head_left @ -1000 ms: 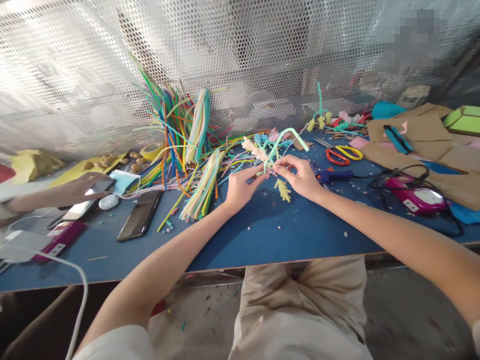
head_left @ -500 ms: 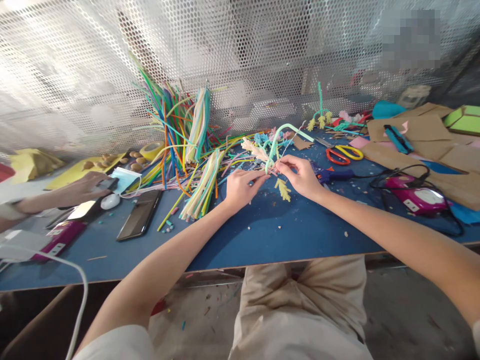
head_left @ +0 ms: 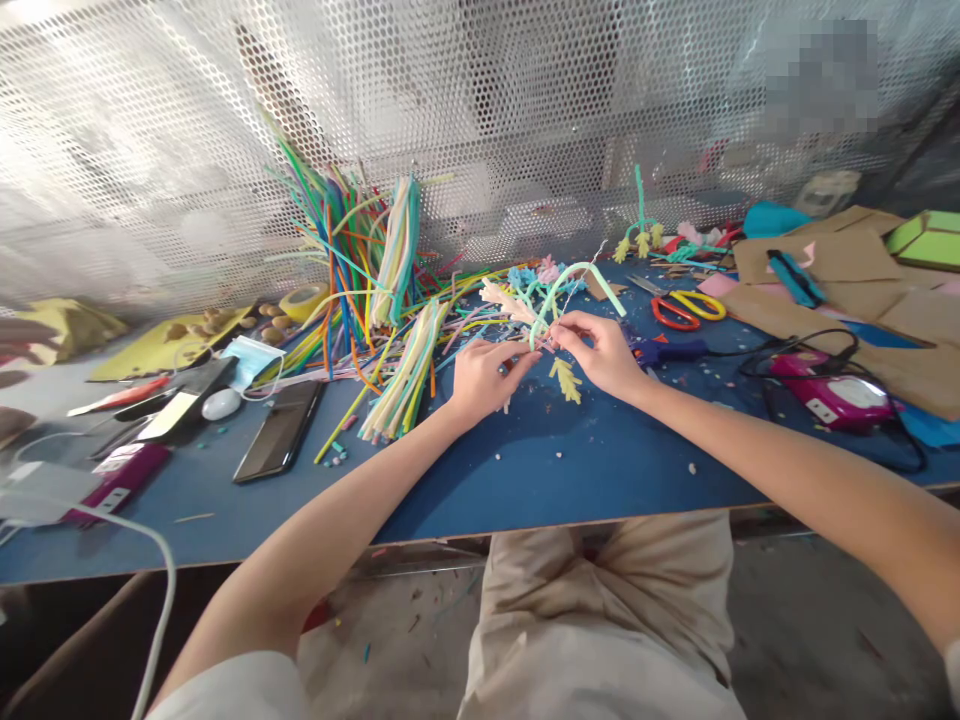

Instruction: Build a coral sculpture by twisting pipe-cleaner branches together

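Front edge: the blue tabletop ends in a pale edge across the frame just below its middle, with the person's lap under it.
Back edge: a perforated metal screen closes the whole upper frame.
Open room: a bare blue strip, flecked with small scraps, lies between the hands and the front edge. It is widest at centre.
Left side: a pile of pipe cleaners fans out just beside the left hand. A dark phone and a face mask lie farther left.
Right side: a blue glue gun lies near the right hand, with the red-and-yellow scissors behind it. A pink device with a black cable and sheets of cardboard fill the right of the frame.
Left hand: fingers curled, with thumb and fingertips pinched on the base of the pipe-cleaner sprig.
Right hand: thumb and forefinger closed on the same base, touching the left fingertips.
Sprig place: held just above the tabletop, centre frame, a little above the middle.
Sprig look: a mint-green stem arches up and to the right. A cream fuzzy branch points left and a thin bare wire sticks upward.
Yellow leaf piece: just under the right hand; whether it is joined to the sprig cannot be told.
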`<state>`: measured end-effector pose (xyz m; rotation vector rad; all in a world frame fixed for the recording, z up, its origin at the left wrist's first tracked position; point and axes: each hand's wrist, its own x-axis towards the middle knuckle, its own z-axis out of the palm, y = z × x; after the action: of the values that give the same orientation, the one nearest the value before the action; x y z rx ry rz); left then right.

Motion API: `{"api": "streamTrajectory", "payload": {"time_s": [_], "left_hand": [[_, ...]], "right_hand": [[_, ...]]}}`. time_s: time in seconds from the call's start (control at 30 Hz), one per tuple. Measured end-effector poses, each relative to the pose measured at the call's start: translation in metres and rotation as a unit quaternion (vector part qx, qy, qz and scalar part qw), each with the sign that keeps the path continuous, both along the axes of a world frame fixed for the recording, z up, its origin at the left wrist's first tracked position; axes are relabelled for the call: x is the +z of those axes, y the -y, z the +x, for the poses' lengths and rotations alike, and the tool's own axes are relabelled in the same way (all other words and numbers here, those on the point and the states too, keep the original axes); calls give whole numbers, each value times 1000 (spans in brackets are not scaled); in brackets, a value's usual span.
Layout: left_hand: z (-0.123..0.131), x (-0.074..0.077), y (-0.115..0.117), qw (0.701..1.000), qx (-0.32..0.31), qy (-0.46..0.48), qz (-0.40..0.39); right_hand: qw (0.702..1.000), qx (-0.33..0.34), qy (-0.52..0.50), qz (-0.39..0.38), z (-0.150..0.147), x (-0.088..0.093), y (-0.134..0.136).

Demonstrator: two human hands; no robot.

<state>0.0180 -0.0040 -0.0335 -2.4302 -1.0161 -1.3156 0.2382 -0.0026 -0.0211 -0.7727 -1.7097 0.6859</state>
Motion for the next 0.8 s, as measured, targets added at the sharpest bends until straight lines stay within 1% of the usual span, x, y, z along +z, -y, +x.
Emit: {"api": "streamTrajectory", "payload": {"time_s": [0.53,0.8], "left_hand": [[-1,-2,-2,1000,11,-6,-15],[-1,-1,-1,1000,5,-9,-4]], "right_hand": [[1000,-2,7,-10,0,-1,-1],[1000,-4,3,-14,-1,-4,-3]]}}
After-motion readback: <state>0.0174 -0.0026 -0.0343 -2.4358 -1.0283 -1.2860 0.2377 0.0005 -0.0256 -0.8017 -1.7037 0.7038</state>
